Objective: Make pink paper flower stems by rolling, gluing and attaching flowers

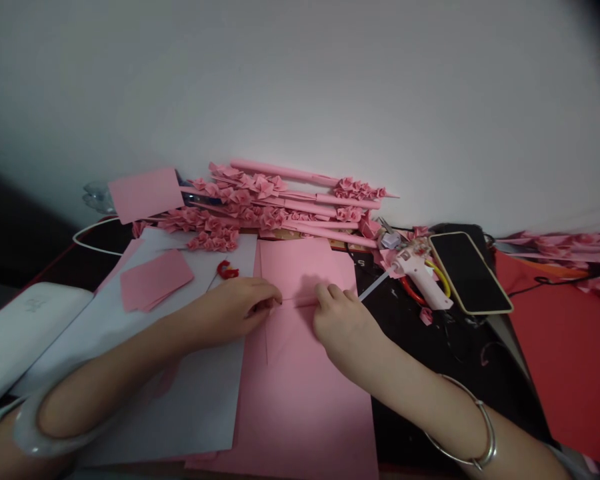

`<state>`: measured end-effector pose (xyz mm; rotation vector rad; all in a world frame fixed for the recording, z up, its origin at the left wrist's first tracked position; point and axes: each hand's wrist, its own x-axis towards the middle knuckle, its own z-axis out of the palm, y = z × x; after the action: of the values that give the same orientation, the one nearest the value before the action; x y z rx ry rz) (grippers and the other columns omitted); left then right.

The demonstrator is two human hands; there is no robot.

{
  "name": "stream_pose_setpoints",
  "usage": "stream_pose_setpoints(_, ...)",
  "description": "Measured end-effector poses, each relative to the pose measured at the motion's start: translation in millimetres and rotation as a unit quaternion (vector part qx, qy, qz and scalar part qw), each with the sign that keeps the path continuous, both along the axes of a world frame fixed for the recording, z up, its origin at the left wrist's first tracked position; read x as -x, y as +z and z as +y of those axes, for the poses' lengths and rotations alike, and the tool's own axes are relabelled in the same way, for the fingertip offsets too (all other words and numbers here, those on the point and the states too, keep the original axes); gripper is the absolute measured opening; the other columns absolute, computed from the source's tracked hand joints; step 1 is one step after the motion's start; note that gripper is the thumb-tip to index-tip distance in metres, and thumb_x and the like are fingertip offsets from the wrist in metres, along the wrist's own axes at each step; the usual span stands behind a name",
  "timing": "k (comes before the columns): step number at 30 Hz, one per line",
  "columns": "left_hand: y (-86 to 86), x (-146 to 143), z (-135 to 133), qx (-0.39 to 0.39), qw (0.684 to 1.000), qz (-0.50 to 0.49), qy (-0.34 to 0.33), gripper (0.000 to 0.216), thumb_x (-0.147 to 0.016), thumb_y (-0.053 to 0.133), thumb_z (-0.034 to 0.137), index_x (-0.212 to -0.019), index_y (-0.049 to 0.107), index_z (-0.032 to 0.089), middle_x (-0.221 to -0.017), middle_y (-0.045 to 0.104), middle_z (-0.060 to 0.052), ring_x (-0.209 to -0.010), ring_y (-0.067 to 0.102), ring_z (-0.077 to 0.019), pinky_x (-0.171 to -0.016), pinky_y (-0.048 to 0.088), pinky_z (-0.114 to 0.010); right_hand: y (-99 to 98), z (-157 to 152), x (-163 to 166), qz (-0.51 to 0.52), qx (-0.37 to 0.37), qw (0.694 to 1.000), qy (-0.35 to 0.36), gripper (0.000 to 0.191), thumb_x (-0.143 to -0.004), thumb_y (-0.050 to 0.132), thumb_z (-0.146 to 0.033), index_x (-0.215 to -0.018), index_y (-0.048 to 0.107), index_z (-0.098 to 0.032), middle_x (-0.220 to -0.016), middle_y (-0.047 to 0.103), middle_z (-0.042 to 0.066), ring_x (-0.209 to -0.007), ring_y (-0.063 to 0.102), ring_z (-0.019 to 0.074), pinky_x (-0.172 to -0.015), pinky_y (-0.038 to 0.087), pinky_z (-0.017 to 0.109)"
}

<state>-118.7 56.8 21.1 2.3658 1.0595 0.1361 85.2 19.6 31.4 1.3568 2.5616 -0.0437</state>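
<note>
A large pink paper sheet (305,393) lies on the table in front of me. My left hand (240,308) and my right hand (337,320) meet over its middle, fingers pinched shut on a thin rolled pink paper strip (297,301) that runs between them. A thin white stick (373,287) pokes out to the right of my right hand. A white sheet (200,393) lies under my left forearm.
Pink paper flower stems (280,200) are piled at the back against the wall. A pink glue gun (423,273), a phone (470,272), small pink cards (155,280), a red clip (226,270) and a white case (20,333) lie around.
</note>
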Motion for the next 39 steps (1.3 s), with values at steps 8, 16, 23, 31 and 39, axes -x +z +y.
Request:
stream_pose_setpoints(8, -6.2, -0.9, 2.2, -0.001, 1.000, 0.005, 0.024, 0.018, -0.085, 0.044, 0.015, -0.094, 0.059, 0.018, -0.086, 0.064, -0.002, -0.076, 0.058, -0.0166, -0.067, 0.041, -0.026, -1.4, 19.4, -13.5, 0.024, 0.025, 0.998, -0.048, 0.018, -0.086, 0.048, -0.006, -0.085, 0.066, -0.010, -0.090, 0.062, 0.014, -0.076, 0.062, 0.0206, -0.064, 0.045, 0.030)
stream_pose_setpoints(16, -13.5, -0.5, 4.8, -0.015, 0.998, -0.056, 0.020, 0.017, -0.086, 0.043, 0.016, -0.088, 0.059, 0.017, -0.092, 0.060, -0.004, -0.084, 0.056, -0.0165, -0.074, 0.044, -0.027, -13.1, 39.6, -34.5, 0.255, 0.086, 0.961, -0.067, 0.011, -0.081, 0.054, -0.005, -0.076, 0.056, -0.015, -0.079, 0.055, 0.001, -0.061, 0.051, 0.0090, -0.057, 0.036, 0.021)
stream_pose_setpoints(23, -19.1, 1.9, 6.8, -0.037, 0.997, -0.070, 0.008, 0.013, -0.086, 0.047, 0.015, -0.090, 0.059, 0.018, -0.092, 0.062, -0.004, -0.088, 0.056, -0.0172, -0.078, 0.044, -0.028, -14.3, 39.7, -35.7, 0.259, 0.076, 0.962, -0.049, 0.012, -0.079, 0.059, -0.006, -0.075, 0.053, -0.015, -0.079, 0.053, 0.002, -0.068, 0.050, 0.0119, -0.063, 0.035, 0.024)
stream_pose_setpoints(31, -20.0, 1.5, 6.2, -0.089, 0.990, -0.104, -0.032, 0.019, -0.089, 0.047, 0.014, -0.096, 0.064, 0.018, -0.101, 0.063, -0.006, -0.097, 0.055, -0.0194, -0.085, 0.043, -0.031, -12.2, 36.6, -34.0, 0.219, 0.056, 0.973, -0.037, 0.009, -0.081, 0.054, -0.006, -0.079, 0.054, -0.015, -0.081, 0.055, 0.003, -0.068, 0.050, 0.0127, -0.062, 0.034, 0.025)
stream_pose_setpoints(39, -17.3, 0.2, 6.0, -0.064, 0.995, -0.077, -0.021, 0.013, -0.086, 0.049, 0.015, -0.092, 0.059, 0.018, -0.101, 0.061, -0.006, -0.094, 0.056, -0.0191, -0.084, 0.044, -0.031, -13.6, 35.9, -33.5, 0.192, 0.031, 0.981, -0.021, 0.010, -0.082, 0.053, -0.005, -0.081, 0.053, -0.015, -0.083, 0.056, 0.004, -0.069, 0.051, 0.0137, -0.061, 0.034, 0.026)
